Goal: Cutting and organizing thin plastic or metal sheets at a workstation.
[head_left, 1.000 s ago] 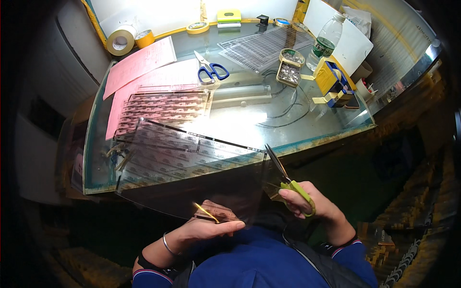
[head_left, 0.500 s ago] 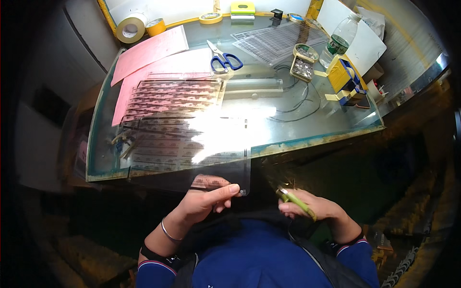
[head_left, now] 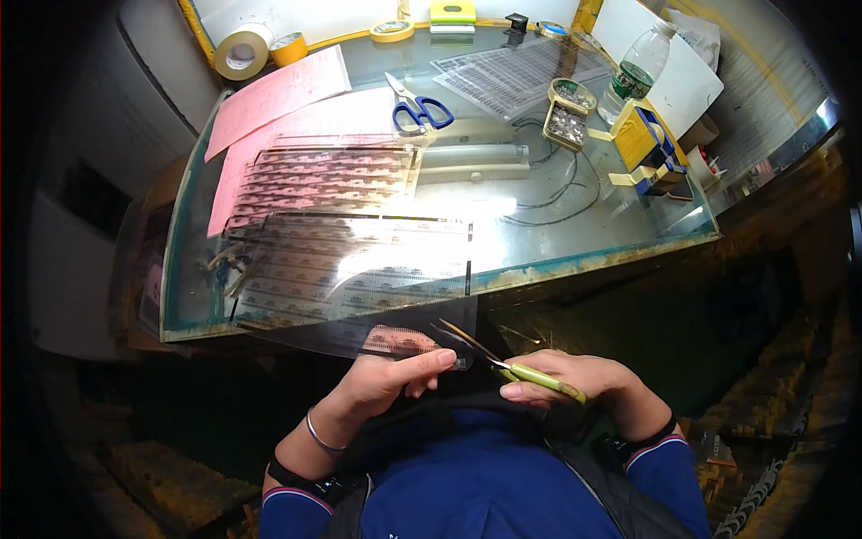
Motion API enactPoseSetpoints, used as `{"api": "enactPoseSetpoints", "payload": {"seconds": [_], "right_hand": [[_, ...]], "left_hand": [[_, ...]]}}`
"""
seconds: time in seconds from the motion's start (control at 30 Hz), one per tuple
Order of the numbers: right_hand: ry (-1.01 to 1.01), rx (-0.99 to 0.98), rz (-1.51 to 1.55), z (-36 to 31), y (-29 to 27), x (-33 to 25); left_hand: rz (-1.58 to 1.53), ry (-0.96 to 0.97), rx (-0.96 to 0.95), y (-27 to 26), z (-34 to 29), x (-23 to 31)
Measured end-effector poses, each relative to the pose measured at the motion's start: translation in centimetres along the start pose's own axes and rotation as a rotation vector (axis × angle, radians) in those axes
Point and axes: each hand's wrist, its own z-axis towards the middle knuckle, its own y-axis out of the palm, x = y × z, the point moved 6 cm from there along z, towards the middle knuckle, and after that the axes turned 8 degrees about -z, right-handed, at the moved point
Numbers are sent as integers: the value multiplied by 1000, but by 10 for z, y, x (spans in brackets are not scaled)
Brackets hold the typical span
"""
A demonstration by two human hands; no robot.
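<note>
My left hand (head_left: 388, 370) pinches the near right corner of a clear film sheet (head_left: 359, 292) printed with rows of dark patterns. The sheet reaches from my thumb back over the table's front edge. In my right hand (head_left: 588, 382) is a pair of green-handled scissors (head_left: 539, 377), its blades parted and pointing left at the film's right edge, near my left thumb. Whether the blades touch the film, I cannot tell. Behind it, a second dark-patterned film (head_left: 328, 184) lies over pink paper (head_left: 278, 101).
On the glass-topped table (head_left: 620, 235) lie blue-handled scissors (head_left: 417, 110) and printed sheets (head_left: 512, 76). Tape rolls (head_left: 241, 52) line the back left. A tin of small bits (head_left: 566, 124), a plastic bottle (head_left: 636, 76) and a tape dispenser (head_left: 651, 148) stand at the right.
The green-handled scissors have moved left to the film's edge, and their blades now show parted. My left hand has shifted slightly right, and the film's near edge now slants.
</note>
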Motion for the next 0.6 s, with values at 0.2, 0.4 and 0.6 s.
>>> {"api": "enactPoseSetpoints", "payload": {"seconds": [0.2,0.4,0.6], "right_hand": [[43,-2,-48,-2,-4,-6],[93,71,-104,-4,-8,-16],[106,153,-13,-1,-7,-13]], "left_hand": [[52,-12,-21,0,2,0],[55,21,38,-1,1,0],[50,98,63,0,4,-4]]}}
